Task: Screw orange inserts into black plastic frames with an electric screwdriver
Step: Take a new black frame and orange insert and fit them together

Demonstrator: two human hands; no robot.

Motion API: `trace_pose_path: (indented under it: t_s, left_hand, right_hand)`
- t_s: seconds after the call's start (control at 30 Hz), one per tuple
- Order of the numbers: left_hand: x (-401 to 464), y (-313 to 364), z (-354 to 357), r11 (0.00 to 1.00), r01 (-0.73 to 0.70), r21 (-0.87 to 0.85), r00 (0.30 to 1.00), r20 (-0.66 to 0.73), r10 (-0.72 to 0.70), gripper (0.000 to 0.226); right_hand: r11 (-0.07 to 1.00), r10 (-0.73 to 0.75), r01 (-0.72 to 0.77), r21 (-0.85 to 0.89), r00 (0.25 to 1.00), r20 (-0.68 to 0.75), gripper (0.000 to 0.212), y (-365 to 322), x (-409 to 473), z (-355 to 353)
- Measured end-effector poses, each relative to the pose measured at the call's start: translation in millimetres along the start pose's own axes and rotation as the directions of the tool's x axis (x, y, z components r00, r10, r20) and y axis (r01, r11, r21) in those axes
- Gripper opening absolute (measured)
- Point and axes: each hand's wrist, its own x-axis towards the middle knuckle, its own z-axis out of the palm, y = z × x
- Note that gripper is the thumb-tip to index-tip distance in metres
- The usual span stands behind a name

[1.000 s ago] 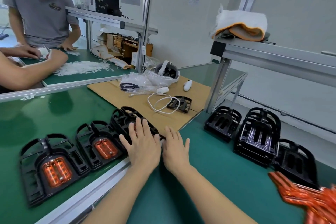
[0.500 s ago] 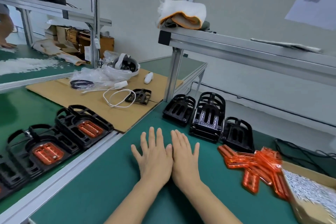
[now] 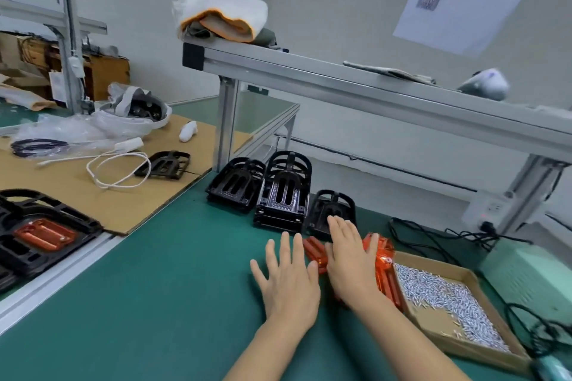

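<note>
My left hand (image 3: 288,278) lies flat with spread fingers on the green mat (image 3: 161,288), holding nothing. Just right of it, my right hand (image 3: 349,254) stretches flat over a heap of orange inserts (image 3: 382,260), covering most of them; its fingertips reach the nearest black plastic frame (image 3: 331,210). Two more stacks of black frames (image 3: 283,192) stand behind, to the left. At the left edge, frames fitted with orange inserts (image 3: 43,233) rest on the neighbouring bench. A teal tool tip (image 3: 554,363) shows at the bottom right corner, blurred.
A cardboard tray of small silver screws (image 3: 445,297) sits right of the inserts. Black cables (image 3: 433,238) and a pale green box (image 3: 532,275) lie at the right. An aluminium shelf (image 3: 340,83) with folded cloths spans overhead. A cardboard sheet (image 3: 77,189) carries a cord and a headset.
The view has swung right. Both hands moved right along the mat; the right hand slid forward over the orange inserts, while the left hand's fingers spread apart.
</note>
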Motion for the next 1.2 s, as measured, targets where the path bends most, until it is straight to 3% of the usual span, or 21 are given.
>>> trace_pose_path:
  t_s: [0.3, 0.7, 1.03, 1.2]
  left_hand:
    - [7.2, -21.4, 3.0, 0.985, -0.015, 0.174, 0.999, -0.026, 0.02, 0.053]
    - [9.9, -24.9, 4.1, 0.982, -0.016, 0.19, 1.0, 0.03, 0.01, 0.049]
    - [10.9, -24.0, 3.2, 0.988, -0.008, 0.153, 0.999, 0.036, 0.002, 0.047]
    - [11.0, -23.4, 1.4, 0.99, -0.006, 0.139, 0.999, 0.041, 0.0, 0.047]
  right_hand:
    - [0.979, -0.034, 0.028, -0.202, 0.999, -0.024, 0.032, 27.6, 40.8, 1.1]
    - [0.915, -0.069, 0.069, -0.398, 0.998, 0.013, 0.022, 9.6, 67.3, 18.0]
    - [0.891, -0.157, 0.153, -0.427, 0.987, 0.025, 0.022, 12.5, 74.6, 24.3]
    - [0.914, -0.207, 0.195, -0.355, 0.978, 0.004, 0.025, 19.9, 77.9, 23.6]
